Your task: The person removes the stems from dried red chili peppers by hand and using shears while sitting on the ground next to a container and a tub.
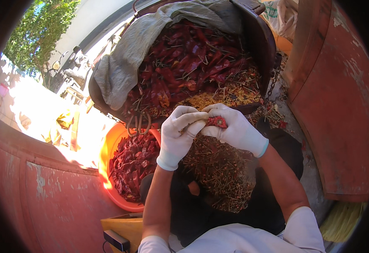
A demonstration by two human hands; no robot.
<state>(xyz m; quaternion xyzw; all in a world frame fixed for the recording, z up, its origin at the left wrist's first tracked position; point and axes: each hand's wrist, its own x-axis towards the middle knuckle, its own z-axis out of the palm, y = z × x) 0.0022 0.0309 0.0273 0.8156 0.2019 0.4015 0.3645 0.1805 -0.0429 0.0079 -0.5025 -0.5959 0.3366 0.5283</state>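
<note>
Both my hands wear white gloves and meet in front of me, over the near edge of a cart bed heaped with dried red chili peppers (pixel 188 59). A short dark-red dried chili pepper (pixel 217 122) is pinched between them. My right hand (pixel 234 128) grips it with thumb and fingers, its open end turned toward me. My left hand (pixel 180 131) is closed with thumb and fingertips against the other side of the pepper. Part of the pepper is hidden behind the fingers. Yellow seeds (pixel 218 98) are scattered along the heap's near edge.
An orange tub (pixel 105 158) of chili pieces stands at my left. Stems and scraps (pixel 222 177) lie on the ground between my knees. A grey cloth (pixel 119 71) drapes the cart. Red doors (pixel 340 109) flank me on both sides; a chain (pixel 272 86) hangs at the cart's right.
</note>
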